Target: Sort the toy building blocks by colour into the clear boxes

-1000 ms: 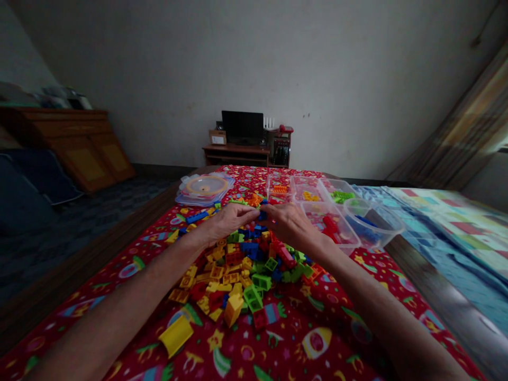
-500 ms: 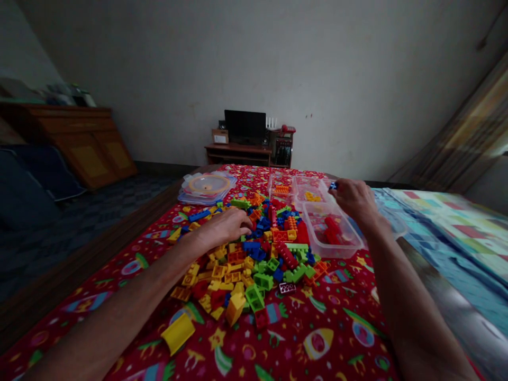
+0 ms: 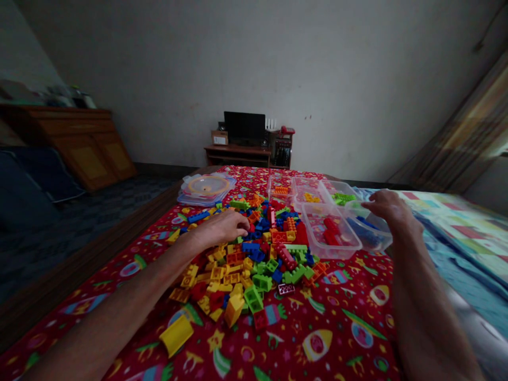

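Note:
My left hand [image 3: 228,226] rests over the far left part of a heap of toy building bricks [image 3: 238,259], in yellow, green, blue, red and orange. Its fingers are loosely curved, with a gap between thumb and forefinger, and no brick shows in them. On the right, my right hand [image 3: 391,209] hovers at the rim of a round clear tub [image 3: 383,241] holding blue bricks [image 3: 365,222]. No brick is visible at its fingertips, and the fingers are partly spread. Left of that tub, a clear box [image 3: 317,248] contains red bricks [image 3: 332,231].
Behind stand clear boxes with orange bricks [image 3: 281,190], yellow bricks [image 3: 311,198] and green bricks [image 3: 343,199]. Stacked lids [image 3: 206,186] lie at the far left. A curved yellow piece [image 3: 177,336] and a pink-edged brick [image 3: 286,289] lie on the red patterned cloth [image 3: 286,344].
My right hand has moved right, from above the boxes to the round tub. The blue brick it held is no longer visible in its fingers. My left hand has barely moved.

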`<control>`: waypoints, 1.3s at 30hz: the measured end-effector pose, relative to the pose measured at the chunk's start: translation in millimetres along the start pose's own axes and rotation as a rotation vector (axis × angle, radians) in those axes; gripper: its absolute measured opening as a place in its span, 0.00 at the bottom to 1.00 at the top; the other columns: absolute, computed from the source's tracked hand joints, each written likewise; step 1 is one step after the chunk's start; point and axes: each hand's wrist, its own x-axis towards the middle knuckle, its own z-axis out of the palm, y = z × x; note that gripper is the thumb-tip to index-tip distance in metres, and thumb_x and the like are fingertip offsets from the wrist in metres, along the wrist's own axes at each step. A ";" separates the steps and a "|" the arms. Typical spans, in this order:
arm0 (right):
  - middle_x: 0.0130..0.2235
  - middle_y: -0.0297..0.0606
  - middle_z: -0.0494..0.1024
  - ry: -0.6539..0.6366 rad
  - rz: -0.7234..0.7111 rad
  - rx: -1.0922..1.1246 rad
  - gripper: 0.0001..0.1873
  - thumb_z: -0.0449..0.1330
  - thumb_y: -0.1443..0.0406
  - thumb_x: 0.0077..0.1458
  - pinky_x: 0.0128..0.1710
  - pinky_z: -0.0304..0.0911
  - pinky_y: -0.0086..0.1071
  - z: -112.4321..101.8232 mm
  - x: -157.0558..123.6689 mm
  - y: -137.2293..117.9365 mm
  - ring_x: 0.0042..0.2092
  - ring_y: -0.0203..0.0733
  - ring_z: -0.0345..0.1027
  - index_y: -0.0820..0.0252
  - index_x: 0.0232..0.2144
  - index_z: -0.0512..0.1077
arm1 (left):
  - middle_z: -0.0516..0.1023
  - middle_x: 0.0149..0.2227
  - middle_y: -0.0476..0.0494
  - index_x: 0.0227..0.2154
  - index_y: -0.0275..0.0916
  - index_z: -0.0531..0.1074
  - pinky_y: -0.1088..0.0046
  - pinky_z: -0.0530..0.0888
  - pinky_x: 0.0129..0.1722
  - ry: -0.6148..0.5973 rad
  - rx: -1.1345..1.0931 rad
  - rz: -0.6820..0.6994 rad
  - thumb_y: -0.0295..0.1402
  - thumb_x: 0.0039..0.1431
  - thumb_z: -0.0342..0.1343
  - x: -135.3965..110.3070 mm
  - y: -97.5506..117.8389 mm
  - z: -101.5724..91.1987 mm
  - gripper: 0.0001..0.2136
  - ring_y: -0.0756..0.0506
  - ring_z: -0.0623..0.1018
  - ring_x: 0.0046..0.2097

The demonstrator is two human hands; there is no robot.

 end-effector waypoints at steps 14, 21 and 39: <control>0.28 0.44 0.76 -0.178 -0.664 -0.021 0.16 0.48 0.71 0.56 0.24 0.45 0.30 17.0 -70.3 -167.5 0.24 0.33 0.59 0.65 0.30 0.76 | 0.78 0.40 0.40 0.33 0.37 0.76 0.66 0.72 0.48 0.304 0.054 0.085 0.34 0.57 0.53 3.6 2.2 3.5 0.09 0.42 0.76 0.44; 0.39 0.46 0.78 -0.222 -0.790 0.092 0.16 0.47 0.67 0.61 0.32 0.55 0.29 40.4 -89.2 -184.0 0.36 0.39 0.69 0.63 0.46 0.71 | 0.73 0.55 0.39 0.53 0.38 0.69 0.61 0.66 0.58 0.313 -0.068 0.184 0.35 0.59 0.51 15.5 -11.5 31.5 0.19 0.42 0.71 0.56; 0.38 0.42 0.78 0.035 -0.727 0.461 0.10 0.54 0.66 0.60 0.39 0.56 0.29 53.6 -69.2 -176.6 0.38 0.38 0.68 0.62 0.41 0.73 | 0.78 0.47 0.40 0.43 0.37 0.75 0.65 0.70 0.53 0.468 -0.141 0.106 0.34 0.59 0.47 8.1 -7.4 5.8 0.15 0.42 0.76 0.49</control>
